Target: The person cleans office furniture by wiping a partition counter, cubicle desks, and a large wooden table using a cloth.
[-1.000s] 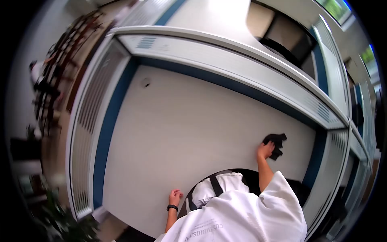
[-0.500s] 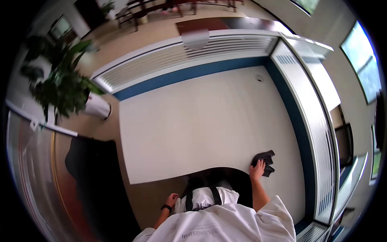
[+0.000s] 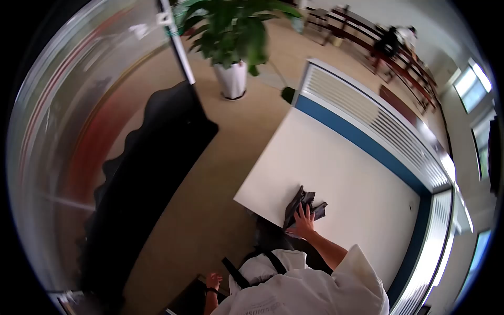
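Right hand (image 3: 303, 223): palm down on the cloth, fingers spread apart, pressing from above; near the desk's front edge.
Dark cloth (image 3: 294, 206): one, crumpled, with jagged edges; under and around the right hand, lying on the desk close to its front edge, toward the left end.
Left hand (image 3: 214, 280): off the desk, low in front of its left end; too small to tell whether the fingers are together or apart. Dark wristband (image 3: 211, 290) at the wrist.
White desk (image 3: 346, 163): smooth top, round cable hole (image 3: 411, 206) near its right side.
White shirt (image 3: 315, 286): on the person at the desk's front edge, light print on the cloth; black straps (image 3: 276, 262) near the waist.
Blue strip (image 3: 362, 140): along the desk's back and right edges.
Slatted partition (image 3: 367, 111): white-framed, rising at the desk's back.
Tan floor (image 3: 184, 210): left of the desk and beyond it.
Black wavy-edged object (image 3: 152, 184): left of the desk, well apart; kind unclear.
Potted plant (image 3: 231, 37): broad green leaves, white pot (image 3: 231, 81), beyond the desk's left end.
Wooden benches (image 3: 357, 23): far behind the desk, a person (image 3: 407, 37) beside them.
Windows (image 3: 471, 86): in the wall beyond the desk's right side.
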### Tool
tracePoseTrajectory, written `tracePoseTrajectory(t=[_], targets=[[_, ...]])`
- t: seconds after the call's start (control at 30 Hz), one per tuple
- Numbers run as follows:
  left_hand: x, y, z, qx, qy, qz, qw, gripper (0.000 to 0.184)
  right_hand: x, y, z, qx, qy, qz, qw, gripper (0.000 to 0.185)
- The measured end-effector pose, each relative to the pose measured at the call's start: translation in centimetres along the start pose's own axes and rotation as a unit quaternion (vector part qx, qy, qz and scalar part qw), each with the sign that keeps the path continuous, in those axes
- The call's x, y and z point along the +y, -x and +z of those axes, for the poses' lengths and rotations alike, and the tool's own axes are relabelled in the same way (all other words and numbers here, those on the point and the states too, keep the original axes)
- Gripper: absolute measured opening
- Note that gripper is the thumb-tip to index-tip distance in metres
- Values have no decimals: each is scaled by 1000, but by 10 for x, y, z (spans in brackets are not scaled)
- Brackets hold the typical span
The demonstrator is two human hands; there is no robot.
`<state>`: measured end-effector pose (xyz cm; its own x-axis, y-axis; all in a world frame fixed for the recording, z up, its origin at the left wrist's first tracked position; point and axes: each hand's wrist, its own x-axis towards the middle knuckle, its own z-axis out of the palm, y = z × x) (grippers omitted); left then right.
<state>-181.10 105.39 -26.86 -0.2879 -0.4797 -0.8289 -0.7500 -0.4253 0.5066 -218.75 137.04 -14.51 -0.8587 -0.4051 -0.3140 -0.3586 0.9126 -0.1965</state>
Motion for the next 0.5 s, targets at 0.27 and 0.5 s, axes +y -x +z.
tracePoseTrajectory(t=[0.27, 0.5], targets=[[-170, 141, 57, -109, -160, -40, 980, 24, -15, 33, -44, -17, -7, -12, 1000, 112], [17, 59, -36, -28, -35, 12, 999, 27, -54, -5, -59, -31, -57, 130, 989, 122]])
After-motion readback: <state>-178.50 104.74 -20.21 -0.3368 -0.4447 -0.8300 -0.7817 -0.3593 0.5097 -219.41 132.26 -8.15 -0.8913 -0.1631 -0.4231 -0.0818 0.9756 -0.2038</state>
